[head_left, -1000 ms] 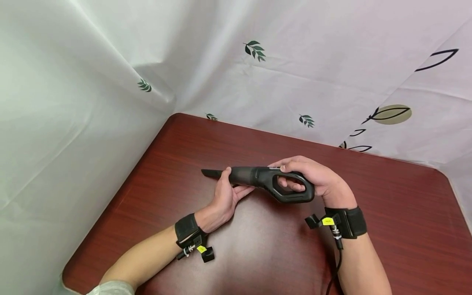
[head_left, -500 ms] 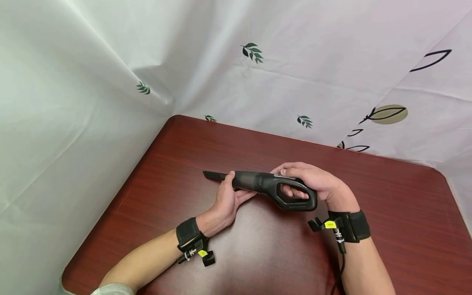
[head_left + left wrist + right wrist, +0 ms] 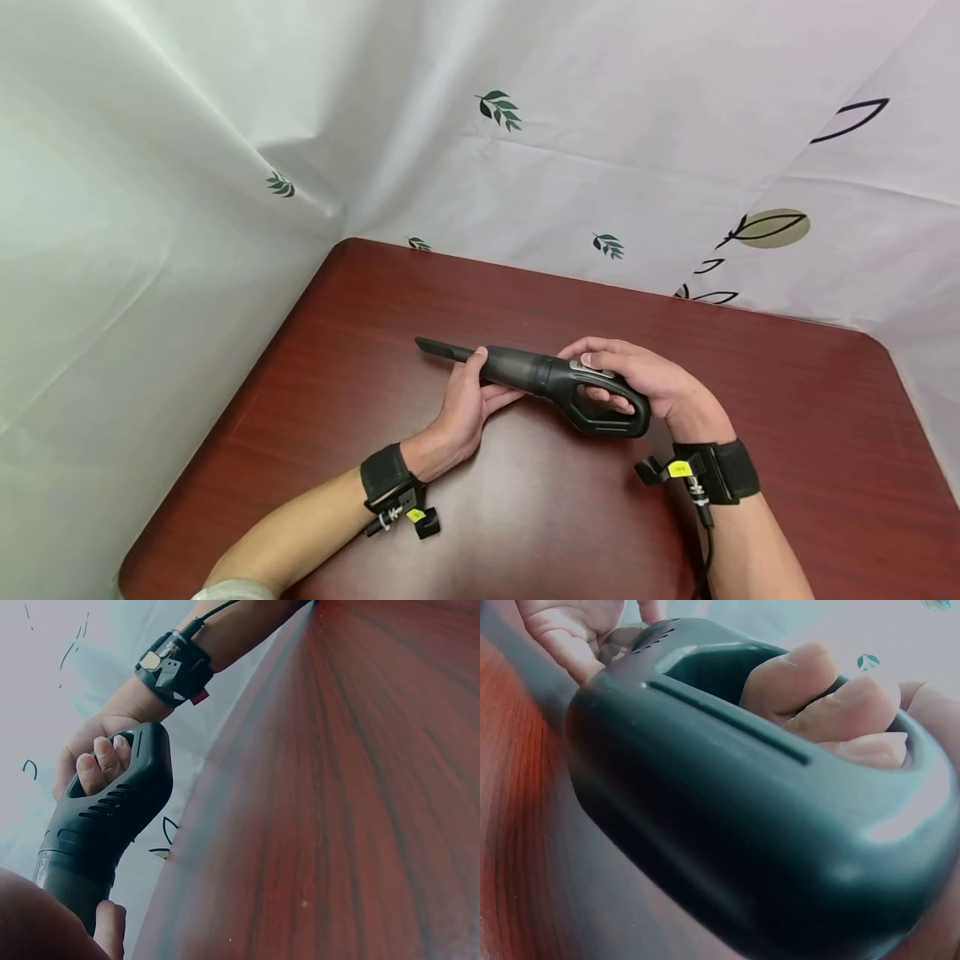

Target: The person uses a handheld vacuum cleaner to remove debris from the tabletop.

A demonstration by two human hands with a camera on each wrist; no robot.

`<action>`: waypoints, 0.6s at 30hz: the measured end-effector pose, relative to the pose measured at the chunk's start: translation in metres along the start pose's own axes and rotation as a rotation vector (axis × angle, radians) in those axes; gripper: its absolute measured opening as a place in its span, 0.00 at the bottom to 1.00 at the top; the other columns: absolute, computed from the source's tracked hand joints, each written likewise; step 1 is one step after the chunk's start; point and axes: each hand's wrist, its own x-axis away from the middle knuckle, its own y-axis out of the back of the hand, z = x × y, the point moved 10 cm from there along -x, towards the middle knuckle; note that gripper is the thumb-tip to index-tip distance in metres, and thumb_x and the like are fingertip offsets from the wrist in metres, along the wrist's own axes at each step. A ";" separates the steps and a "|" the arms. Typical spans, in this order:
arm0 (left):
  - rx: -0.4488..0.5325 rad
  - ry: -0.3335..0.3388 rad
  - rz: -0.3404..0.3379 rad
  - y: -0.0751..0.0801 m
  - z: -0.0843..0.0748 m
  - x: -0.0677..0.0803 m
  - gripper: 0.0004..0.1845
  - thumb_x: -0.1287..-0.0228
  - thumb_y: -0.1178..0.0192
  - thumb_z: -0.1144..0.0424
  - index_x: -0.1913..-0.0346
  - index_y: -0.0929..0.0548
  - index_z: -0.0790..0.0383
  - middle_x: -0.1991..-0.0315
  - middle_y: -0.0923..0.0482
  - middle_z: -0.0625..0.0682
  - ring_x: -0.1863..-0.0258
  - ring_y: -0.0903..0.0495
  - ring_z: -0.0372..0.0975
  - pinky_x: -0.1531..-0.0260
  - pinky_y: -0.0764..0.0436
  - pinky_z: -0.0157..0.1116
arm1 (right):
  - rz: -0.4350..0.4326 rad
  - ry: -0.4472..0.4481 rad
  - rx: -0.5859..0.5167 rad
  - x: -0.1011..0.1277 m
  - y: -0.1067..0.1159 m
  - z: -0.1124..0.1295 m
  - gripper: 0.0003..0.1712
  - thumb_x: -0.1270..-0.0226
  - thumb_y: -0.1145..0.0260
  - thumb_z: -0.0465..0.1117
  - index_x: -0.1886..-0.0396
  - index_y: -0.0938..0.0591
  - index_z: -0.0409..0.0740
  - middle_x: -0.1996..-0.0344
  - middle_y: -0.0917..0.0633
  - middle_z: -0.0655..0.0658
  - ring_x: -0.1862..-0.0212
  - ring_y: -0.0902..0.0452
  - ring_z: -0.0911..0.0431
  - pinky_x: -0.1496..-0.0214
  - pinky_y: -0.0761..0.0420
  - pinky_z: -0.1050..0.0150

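A black handheld vacuum cleaner with a slim flat nozzle is held slantwise over the table, nozzle pointing left and up. My left hand holds its front part, thumb on the near side by the nozzle's base and fingers reaching beneath the smoky dust cup. The right hand grips the looped handle; several of its fingers curl through the opening. Its thumb lies on top, by a silvery strip with the controls. In the left wrist view, vent slots show on the vacuum cleaner's body.
Beneath the hands lies a reddish-brown wooden table with rounded corners. White curtains with leaf prints hang along its back and left edges. Each wrist wears a black strap camera; a cable trails from the right one.
The vacuum cleaner has shifted slightly right and tilted, its handle end lower in view and its nozzle pointing more upward. Both hands have kept their hold. The head view has shifted slightly.
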 end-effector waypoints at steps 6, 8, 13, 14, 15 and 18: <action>0.003 -0.006 0.014 -0.007 0.000 -0.004 0.28 0.12 0.55 0.48 0.26 0.43 0.63 0.35 0.24 0.70 0.43 0.14 0.59 0.41 0.15 0.50 | 0.037 0.042 -0.056 0.005 0.004 0.002 0.16 0.12 0.51 0.35 0.34 0.25 0.39 0.77 0.20 0.46 0.81 0.27 0.63 0.82 0.25 0.73; 0.005 -0.013 0.023 -0.010 -0.001 -0.007 0.27 0.13 0.54 0.48 0.26 0.42 0.63 0.35 0.23 0.70 0.44 0.14 0.59 0.42 0.15 0.51 | 0.029 0.043 -0.068 0.007 0.007 0.002 0.16 0.12 0.52 0.35 0.34 0.25 0.39 0.76 0.20 0.46 0.80 0.27 0.63 0.82 0.26 0.73; -0.012 -0.021 0.040 -0.017 -0.002 -0.016 0.27 0.13 0.52 0.46 0.26 0.39 0.62 0.38 0.20 0.70 0.46 0.13 0.59 0.42 0.14 0.51 | 0.003 0.029 -0.089 0.010 0.018 -0.001 0.17 0.12 0.53 0.35 0.33 0.27 0.38 0.77 0.21 0.47 0.80 0.28 0.62 0.81 0.26 0.72; -0.017 -0.019 0.042 -0.019 -0.002 -0.017 0.27 0.13 0.52 0.46 0.26 0.39 0.62 0.38 0.19 0.69 0.46 0.13 0.59 0.43 0.14 0.51 | 0.000 0.027 -0.092 0.010 0.020 -0.002 0.17 0.12 0.53 0.35 0.33 0.27 0.38 0.77 0.21 0.48 0.80 0.28 0.62 0.81 0.26 0.72; -0.020 -0.017 0.043 -0.020 -0.001 -0.019 0.28 0.13 0.52 0.46 0.26 0.39 0.62 0.38 0.19 0.69 0.46 0.13 0.59 0.43 0.14 0.51 | -0.002 0.027 -0.093 0.010 0.022 -0.003 0.17 0.12 0.53 0.35 0.33 0.27 0.38 0.77 0.21 0.48 0.80 0.28 0.62 0.81 0.26 0.72; -0.024 -0.010 0.042 -0.023 0.001 -0.024 0.28 0.14 0.51 0.46 0.26 0.39 0.62 0.38 0.20 0.70 0.45 0.13 0.59 0.43 0.14 0.50 | -0.005 0.033 -0.095 0.011 0.029 -0.004 0.17 0.12 0.54 0.35 0.33 0.27 0.39 0.77 0.21 0.48 0.81 0.29 0.62 0.81 0.26 0.72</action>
